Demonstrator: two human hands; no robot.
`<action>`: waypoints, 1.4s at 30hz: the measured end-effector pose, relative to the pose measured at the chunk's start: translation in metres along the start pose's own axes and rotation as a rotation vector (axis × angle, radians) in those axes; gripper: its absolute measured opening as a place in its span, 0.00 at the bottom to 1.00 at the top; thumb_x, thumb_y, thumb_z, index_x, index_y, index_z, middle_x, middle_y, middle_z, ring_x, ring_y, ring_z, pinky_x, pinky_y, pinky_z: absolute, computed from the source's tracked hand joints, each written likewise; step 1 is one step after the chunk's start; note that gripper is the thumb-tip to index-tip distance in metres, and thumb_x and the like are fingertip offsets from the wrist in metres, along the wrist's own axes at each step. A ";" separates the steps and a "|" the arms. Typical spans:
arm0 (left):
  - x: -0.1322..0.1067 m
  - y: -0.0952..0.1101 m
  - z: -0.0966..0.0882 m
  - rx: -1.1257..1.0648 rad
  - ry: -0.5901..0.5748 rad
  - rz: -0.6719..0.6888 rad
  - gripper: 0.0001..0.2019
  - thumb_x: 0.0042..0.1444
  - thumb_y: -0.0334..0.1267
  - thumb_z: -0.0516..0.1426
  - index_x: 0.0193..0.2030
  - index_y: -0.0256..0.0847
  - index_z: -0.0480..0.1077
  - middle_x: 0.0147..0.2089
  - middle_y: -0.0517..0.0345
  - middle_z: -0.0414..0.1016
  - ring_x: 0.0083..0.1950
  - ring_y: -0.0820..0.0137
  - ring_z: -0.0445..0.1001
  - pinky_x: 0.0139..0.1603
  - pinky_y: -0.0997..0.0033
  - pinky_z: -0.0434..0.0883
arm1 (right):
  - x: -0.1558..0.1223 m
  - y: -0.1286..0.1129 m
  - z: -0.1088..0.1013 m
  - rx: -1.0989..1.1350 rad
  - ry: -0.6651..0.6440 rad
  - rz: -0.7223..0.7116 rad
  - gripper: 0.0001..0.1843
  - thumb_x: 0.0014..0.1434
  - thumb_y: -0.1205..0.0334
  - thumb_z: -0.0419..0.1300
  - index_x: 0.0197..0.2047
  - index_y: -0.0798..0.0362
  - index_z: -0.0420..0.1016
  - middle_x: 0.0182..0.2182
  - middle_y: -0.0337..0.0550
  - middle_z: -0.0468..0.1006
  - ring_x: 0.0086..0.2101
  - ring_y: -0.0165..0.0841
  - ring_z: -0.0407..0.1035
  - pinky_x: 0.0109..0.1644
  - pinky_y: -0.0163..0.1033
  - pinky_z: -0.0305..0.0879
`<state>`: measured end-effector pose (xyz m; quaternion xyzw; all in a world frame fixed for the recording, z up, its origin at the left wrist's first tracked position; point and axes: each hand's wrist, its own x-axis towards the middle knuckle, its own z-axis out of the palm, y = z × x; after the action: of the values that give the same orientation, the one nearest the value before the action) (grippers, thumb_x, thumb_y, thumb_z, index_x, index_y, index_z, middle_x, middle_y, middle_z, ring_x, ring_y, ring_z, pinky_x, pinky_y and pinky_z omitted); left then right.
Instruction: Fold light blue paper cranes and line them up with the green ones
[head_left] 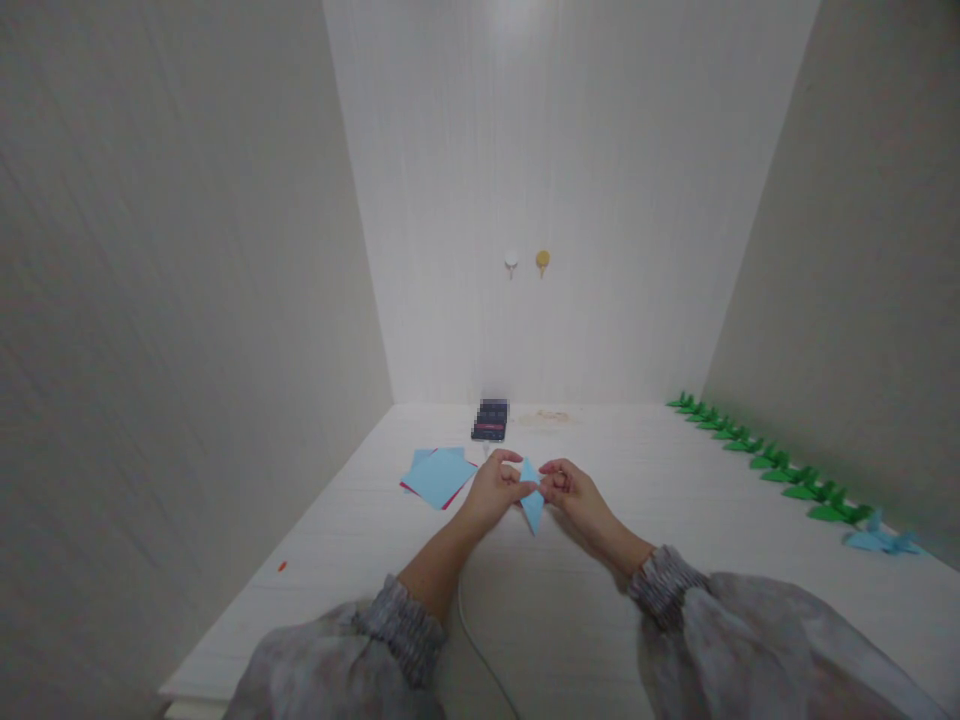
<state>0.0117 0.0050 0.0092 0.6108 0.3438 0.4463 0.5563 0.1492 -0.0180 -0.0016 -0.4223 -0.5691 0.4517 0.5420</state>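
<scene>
A light blue piece of folded origami paper (532, 512), shaped like a narrow diamond, is held upright over the middle of the table. My left hand (498, 487) pinches its left side, with the thumb across the front. On the right edge, my right hand (568, 490) grips the same paper between thumb and fingers. Both hands are closed, and some fingertips are hidden behind the paper. Just left of my left hand lies a small stack of square paper sheets (440, 478), light blue on top with red edges showing beneath.
A phone (490, 420) lies at the back, with a white cable (480, 650) running toward me. Several green folded paper figures (799, 480) line the right wall, with a blue one (881, 537) nearest. A red scrap (282, 566) lies at left. Two hooks (542, 260) hang on the back wall.
</scene>
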 end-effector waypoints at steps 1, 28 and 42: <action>0.000 0.000 0.000 -0.004 0.001 0.013 0.24 0.34 0.37 0.61 0.37 0.38 0.54 0.19 0.68 0.64 0.20 0.78 0.65 0.23 0.77 0.63 | 0.000 0.000 0.000 0.016 -0.002 -0.001 0.14 0.40 0.60 0.58 0.31 0.53 0.58 0.17 0.32 0.64 0.20 0.26 0.61 0.26 0.34 0.57; 0.000 0.005 0.003 -0.131 -0.018 -0.038 0.24 0.33 0.39 0.62 0.37 0.36 0.57 0.25 0.62 0.67 0.25 0.75 0.68 0.27 0.74 0.64 | -0.002 -0.002 -0.004 -0.299 0.047 -0.140 0.10 0.48 0.60 0.54 0.35 0.56 0.65 0.26 0.41 0.70 0.28 0.30 0.66 0.33 0.36 0.62; 0.003 0.006 0.003 -0.158 0.063 -0.041 0.13 0.41 0.41 0.56 0.30 0.34 0.60 0.24 0.60 0.68 0.25 0.77 0.67 0.27 0.75 0.65 | -0.006 -0.005 -0.007 -0.490 0.093 -0.294 0.12 0.52 0.64 0.48 0.42 0.53 0.60 0.23 0.37 0.68 0.26 0.29 0.65 0.31 0.33 0.61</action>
<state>0.0151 0.0062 0.0158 0.5434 0.3373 0.4796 0.6007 0.1570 -0.0242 0.0020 -0.4740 -0.6910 0.1974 0.5089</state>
